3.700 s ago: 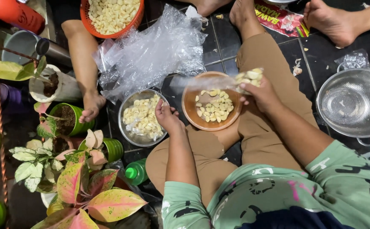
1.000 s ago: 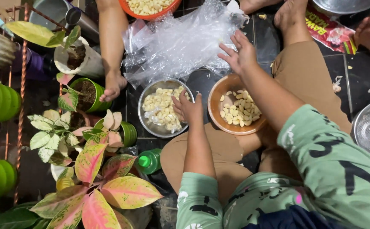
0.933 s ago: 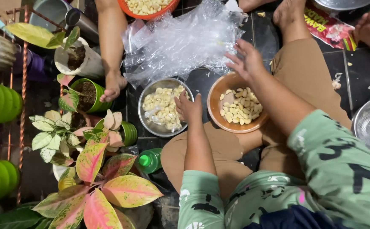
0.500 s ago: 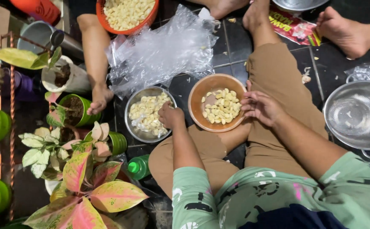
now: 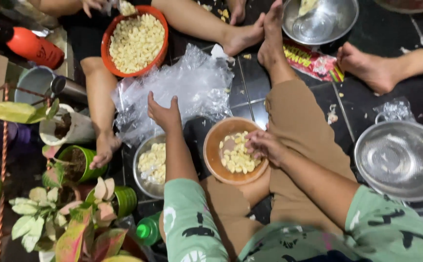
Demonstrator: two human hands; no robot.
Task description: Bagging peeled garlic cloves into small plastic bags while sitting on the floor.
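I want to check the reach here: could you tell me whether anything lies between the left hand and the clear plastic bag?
Nothing visible does. The left hand is open right at the near edge of the clear plastic bag, past the metal bowl.

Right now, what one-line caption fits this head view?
Seated on the floor, left hand reaches toward crumpled plastic, right hand picks in a brown bowl.

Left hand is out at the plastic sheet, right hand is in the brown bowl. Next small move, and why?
Probably close the left hand on the near edge of the clear plastic sheet: it is open, palm down, right at that edge. The right hand rests among peeled cloves in the brown bowl.
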